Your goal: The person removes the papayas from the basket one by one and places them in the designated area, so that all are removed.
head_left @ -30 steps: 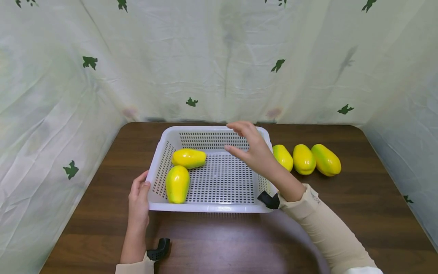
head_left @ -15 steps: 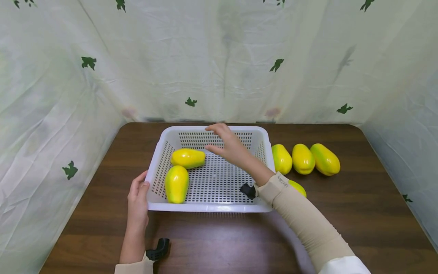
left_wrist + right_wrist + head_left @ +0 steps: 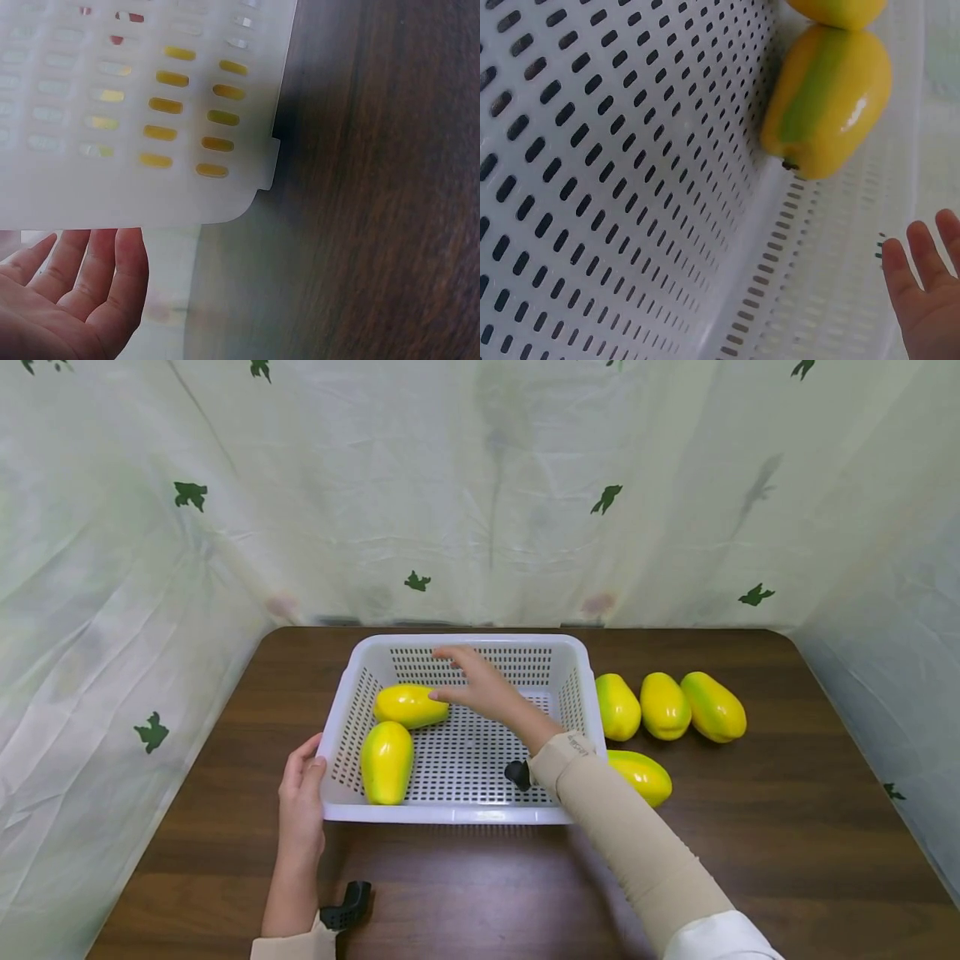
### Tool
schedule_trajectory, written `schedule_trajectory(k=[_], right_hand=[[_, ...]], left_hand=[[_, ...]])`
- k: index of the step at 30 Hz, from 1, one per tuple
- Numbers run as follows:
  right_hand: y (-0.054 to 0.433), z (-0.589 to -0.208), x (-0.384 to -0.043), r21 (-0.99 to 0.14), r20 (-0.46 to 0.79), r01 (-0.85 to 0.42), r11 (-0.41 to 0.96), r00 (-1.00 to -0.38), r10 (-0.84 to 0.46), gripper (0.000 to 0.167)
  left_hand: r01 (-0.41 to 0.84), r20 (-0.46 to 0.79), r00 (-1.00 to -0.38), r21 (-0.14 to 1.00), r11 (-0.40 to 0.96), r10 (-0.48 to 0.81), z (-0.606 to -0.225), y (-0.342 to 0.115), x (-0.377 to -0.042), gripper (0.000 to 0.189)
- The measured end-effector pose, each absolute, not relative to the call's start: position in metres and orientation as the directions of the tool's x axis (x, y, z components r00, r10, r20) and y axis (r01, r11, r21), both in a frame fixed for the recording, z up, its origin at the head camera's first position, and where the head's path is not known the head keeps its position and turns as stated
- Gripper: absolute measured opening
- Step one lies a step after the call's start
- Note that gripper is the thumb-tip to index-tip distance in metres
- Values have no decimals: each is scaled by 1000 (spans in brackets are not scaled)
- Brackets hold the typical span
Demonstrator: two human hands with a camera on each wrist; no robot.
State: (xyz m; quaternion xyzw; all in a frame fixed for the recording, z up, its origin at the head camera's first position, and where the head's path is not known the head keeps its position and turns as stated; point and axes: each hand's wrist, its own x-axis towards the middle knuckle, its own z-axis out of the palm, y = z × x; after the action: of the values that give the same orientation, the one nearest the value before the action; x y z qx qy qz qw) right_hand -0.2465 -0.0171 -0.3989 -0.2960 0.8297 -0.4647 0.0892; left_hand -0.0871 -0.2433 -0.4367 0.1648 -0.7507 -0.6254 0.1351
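Over the middle of the basket (image 3: 459,815) we have the right hand (image 3: 483,683), empty, fingers loosely spread with the thumb apart. In the head view the thumb overlaps the end of the far fruit (image 3: 401,704); we can't tell if they touch. That far fruit lies crosswise inside the basket, toward its left side; the near fruit (image 3: 387,765) lies lengthwise in front, the two touching. We see the left hand (image 3: 302,793) gripping the basket's left rim, fingertips hidden behind the edge in the left wrist view. Right of the basket, on the brown table (image 3: 465,902), we count three fruits (image 3: 665,707) in a row, plus a fourth fruit (image 3: 648,779) nearer us, just beside the basket. Behind: pale cloth (image 3: 450,502), green patches (image 3: 606,499). Both sleeves (image 3: 630,835) beige.
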Motion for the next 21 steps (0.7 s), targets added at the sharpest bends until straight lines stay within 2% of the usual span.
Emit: schedule_trajectory(k=[12, 21], right_hand=[[-30, -415, -254, -858, -28, -304, 414, -777, -629, 71], [-40, -427, -258, -812, -113, -317, 491, -739, -664, 68]], left_hand=[[-74, -1, -906, 985, 154, -424, -439, -244, -88, 37], [-72, -1, -907, 986, 152, -421, -438, -243, -86, 38]])
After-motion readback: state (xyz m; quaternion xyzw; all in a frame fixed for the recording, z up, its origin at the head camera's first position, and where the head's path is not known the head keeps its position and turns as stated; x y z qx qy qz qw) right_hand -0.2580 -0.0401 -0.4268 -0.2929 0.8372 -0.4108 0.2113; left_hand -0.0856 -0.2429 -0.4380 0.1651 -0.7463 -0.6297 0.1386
